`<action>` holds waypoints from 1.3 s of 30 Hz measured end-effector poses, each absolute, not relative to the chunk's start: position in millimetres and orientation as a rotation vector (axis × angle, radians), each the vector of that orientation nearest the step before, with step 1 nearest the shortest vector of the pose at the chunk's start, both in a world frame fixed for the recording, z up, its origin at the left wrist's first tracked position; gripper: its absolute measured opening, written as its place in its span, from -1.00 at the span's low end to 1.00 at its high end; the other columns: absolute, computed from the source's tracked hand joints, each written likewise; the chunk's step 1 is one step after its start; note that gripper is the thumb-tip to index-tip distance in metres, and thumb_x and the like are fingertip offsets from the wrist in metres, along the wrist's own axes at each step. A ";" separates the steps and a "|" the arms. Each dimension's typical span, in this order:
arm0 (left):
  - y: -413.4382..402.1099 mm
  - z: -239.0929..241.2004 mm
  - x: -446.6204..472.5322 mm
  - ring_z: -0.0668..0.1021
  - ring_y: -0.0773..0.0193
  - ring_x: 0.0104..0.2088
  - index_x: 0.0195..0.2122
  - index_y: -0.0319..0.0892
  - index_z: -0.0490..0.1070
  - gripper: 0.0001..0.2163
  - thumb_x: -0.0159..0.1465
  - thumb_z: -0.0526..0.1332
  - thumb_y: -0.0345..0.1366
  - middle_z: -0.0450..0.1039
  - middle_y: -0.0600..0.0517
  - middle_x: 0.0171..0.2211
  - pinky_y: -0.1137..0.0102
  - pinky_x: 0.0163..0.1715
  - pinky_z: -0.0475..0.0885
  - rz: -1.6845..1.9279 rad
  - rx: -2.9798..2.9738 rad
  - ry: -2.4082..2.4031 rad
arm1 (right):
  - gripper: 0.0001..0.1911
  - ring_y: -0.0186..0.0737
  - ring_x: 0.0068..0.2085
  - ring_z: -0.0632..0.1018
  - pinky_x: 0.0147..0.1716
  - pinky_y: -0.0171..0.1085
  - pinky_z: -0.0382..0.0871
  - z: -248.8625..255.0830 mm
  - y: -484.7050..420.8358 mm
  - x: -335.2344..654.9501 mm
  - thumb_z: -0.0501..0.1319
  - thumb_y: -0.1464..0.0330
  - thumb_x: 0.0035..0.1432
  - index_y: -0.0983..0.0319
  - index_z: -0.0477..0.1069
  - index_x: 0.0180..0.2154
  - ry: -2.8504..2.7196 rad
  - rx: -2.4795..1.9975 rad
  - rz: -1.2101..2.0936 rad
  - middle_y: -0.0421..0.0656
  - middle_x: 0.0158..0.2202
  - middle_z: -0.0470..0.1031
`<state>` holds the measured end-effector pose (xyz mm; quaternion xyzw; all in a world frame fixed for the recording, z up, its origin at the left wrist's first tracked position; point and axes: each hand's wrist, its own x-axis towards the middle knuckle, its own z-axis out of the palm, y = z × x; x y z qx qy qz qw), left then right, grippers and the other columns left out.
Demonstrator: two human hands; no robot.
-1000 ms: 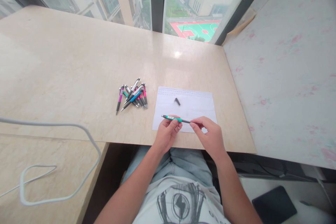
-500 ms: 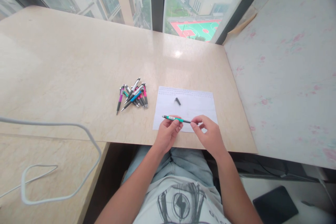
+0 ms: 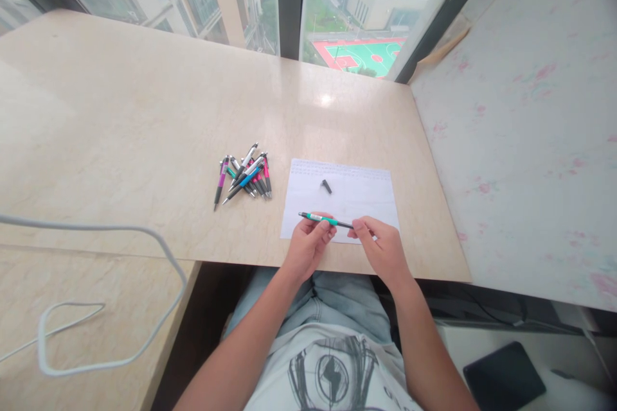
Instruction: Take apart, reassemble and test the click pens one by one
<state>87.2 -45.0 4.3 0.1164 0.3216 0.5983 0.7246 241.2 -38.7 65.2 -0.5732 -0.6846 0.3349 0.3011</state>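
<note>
Holds the green pen (image 3: 332, 221) strung between the left hand (image 3: 308, 241) and the right hand (image 3: 383, 247), above the near part of the paper (image 3: 357, 199). Runs lengthwise nearly left to right, slanting slightly nearer at the right end. Grips the barrel in the left hand between thumb and fingers, with the rear end jutting out leftward; pinches narrowly at the thin dark end with the right hand. Cannot see the very tip, behind the right hand. Has the dark piece (image 3: 326, 187) lying beyond the pen on the paper, nearer the left hand, and the pile of pens (image 3: 248, 173) farther left on the surface (image 3: 193, 109).
</note>
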 end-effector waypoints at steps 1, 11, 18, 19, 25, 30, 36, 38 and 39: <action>-45.0 4.5 87.2 0.52 0.39 -0.40 -0.28 -0.26 0.55 -0.80 0.09 0.44 -0.32 0.51 0.02 -0.41 0.44 -0.28 0.40 1.318 0.253 0.709 | -0.73 -0.19 -0.30 0.55 -0.38 -0.30 0.39 64.8 -38.7 241.2 0.11 0.19 0.30 0.20 0.47 -0.31 -1.788 -1.507 0.897 -0.15 -0.36 0.56; -45.0 5.1 87.5 0.52 0.39 -0.40 -0.28 -0.26 0.55 -0.80 0.09 0.44 -0.32 0.51 0.03 -0.41 0.44 -0.28 0.40 1.318 0.242 0.703 | -0.78 -0.19 -0.27 0.57 -0.37 -0.30 0.40 61.7 -39.6 240.5 0.15 0.19 0.27 0.20 0.45 -0.26 -1.707 -1.486 0.943 -0.14 -0.34 0.56; -45.4 5.5 87.8 0.52 0.40 -0.40 -0.29 -0.26 0.54 -0.81 0.09 0.44 -0.33 0.51 0.02 -0.39 0.46 -0.28 0.40 1.323 0.247 0.710 | -0.61 -0.27 -0.46 0.50 -0.41 -0.31 0.35 63.4 -40.3 241.5 0.06 0.16 0.33 0.20 0.42 -0.47 -1.757 -1.538 0.956 -0.20 -0.52 0.50; -45.4 5.5 87.7 0.52 0.40 -0.40 -0.29 -0.26 0.54 -0.81 0.10 0.43 -0.33 0.51 0.02 -0.40 0.46 -0.29 0.40 1.321 0.247 0.709 | -0.65 -0.26 -0.44 0.51 -0.40 -0.31 0.36 63.2 -40.5 241.6 0.07 0.17 0.33 0.19 0.44 -0.41 -1.736 -1.528 0.966 -0.20 -0.50 0.51; -45.4 4.3 87.1 0.52 0.38 -0.40 -0.28 -0.24 0.55 -0.81 0.10 0.43 -0.32 0.51 0.02 -0.40 0.45 -0.31 0.40 1.309 0.270 0.710 | -0.77 -0.24 -0.38 0.53 -0.38 -0.31 0.36 60.6 -42.1 241.4 0.16 0.20 0.26 0.19 0.43 -0.36 -1.734 -1.527 0.920 -0.19 -0.43 0.53; -46.5 5.2 87.6 0.51 0.39 -0.42 -0.28 -0.24 0.55 -0.79 0.08 0.45 -0.31 0.52 0.02 -0.40 0.44 -0.30 0.40 1.306 0.299 0.700 | -0.53 -0.33 -0.58 0.38 -0.53 -0.34 0.22 60.7 -42.7 241.5 0.05 0.15 0.34 0.20 0.35 -0.57 -1.742 -1.577 0.926 -0.25 -0.64 0.38; -46.0 6.4 87.0 0.51 0.40 -0.41 -0.27 -0.25 0.55 -0.80 0.08 0.45 -0.33 0.51 0.03 -0.41 0.46 -0.29 0.39 1.315 0.257 0.689 | -0.78 -0.24 -0.36 0.53 -0.40 -0.33 0.37 60.0 -40.6 240.5 0.17 0.19 0.25 0.20 0.41 -0.33 -1.682 -1.519 0.936 -0.18 -0.40 0.53; -45.7 6.0 86.8 0.52 0.40 -0.41 -0.28 -0.26 0.55 -0.80 0.08 0.45 -0.33 0.51 0.02 -0.41 0.46 -0.29 0.39 1.314 0.246 0.688 | -0.81 -0.25 -0.39 0.52 -0.40 -0.32 0.38 60.4 -40.1 240.0 0.20 0.21 0.22 0.19 0.40 -0.34 -1.694 -1.533 0.896 -0.19 -0.43 0.51; -45.5 5.7 86.8 0.52 0.40 -0.41 -0.28 -0.26 0.55 -0.80 0.08 0.45 -0.33 0.51 0.02 -0.41 0.46 -0.28 0.40 1.314 0.244 0.687 | -0.81 -0.26 -0.43 0.50 -0.41 -0.32 0.38 60.8 -39.9 239.7 0.19 0.22 0.22 0.19 0.39 -0.37 -1.703 -1.542 0.883 -0.21 -0.47 0.49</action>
